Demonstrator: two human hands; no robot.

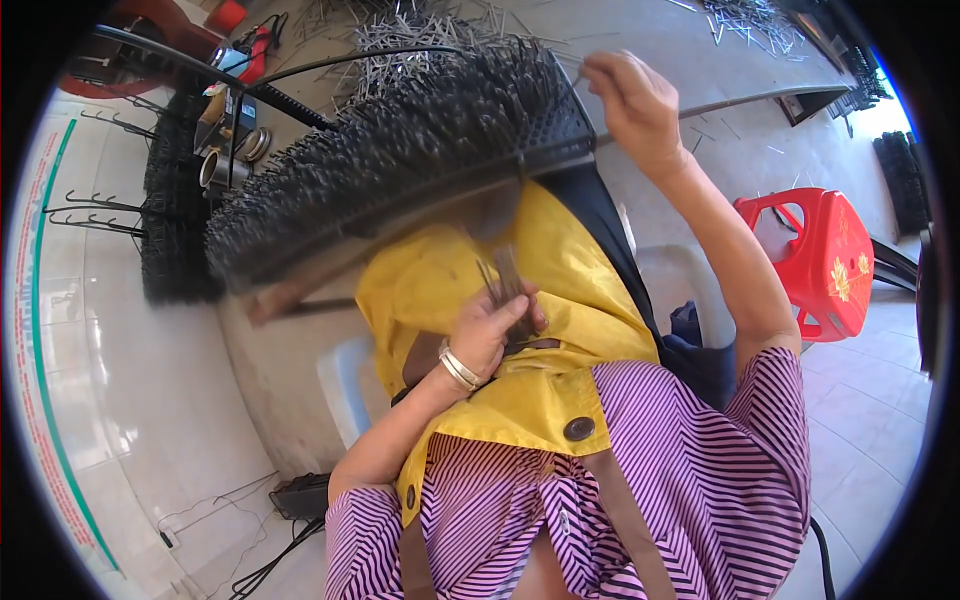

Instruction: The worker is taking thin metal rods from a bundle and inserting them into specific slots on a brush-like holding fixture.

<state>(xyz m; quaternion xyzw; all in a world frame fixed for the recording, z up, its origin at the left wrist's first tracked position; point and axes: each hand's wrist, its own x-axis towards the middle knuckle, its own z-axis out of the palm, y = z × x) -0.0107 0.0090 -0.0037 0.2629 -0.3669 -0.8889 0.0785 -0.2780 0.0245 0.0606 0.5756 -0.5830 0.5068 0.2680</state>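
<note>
My left hand (490,335) is closed around a small bundle of thin greyish strips (508,275), held upright over my lap. Across my knees lies a long black perforated rack (560,150), tilted, with dense rows of thin dark upright pieces (400,140) standing up from it like bristles. At the rack's far right end my right hand (635,105) is raised, thumb and fingers pinched together. Something thin and dark shows at its fingertips, too small to make out. A yellow apron (420,275) covers my lap below the rack.
Loose silvery strips (410,35) lie heaped behind the rack, with another pile (755,30) at the far right. A red plastic stool (830,265) stands at my right. Dark bristly racks (175,210) hang at the left beside hooked rods (100,208). A metal cup (213,172) sits nearby.
</note>
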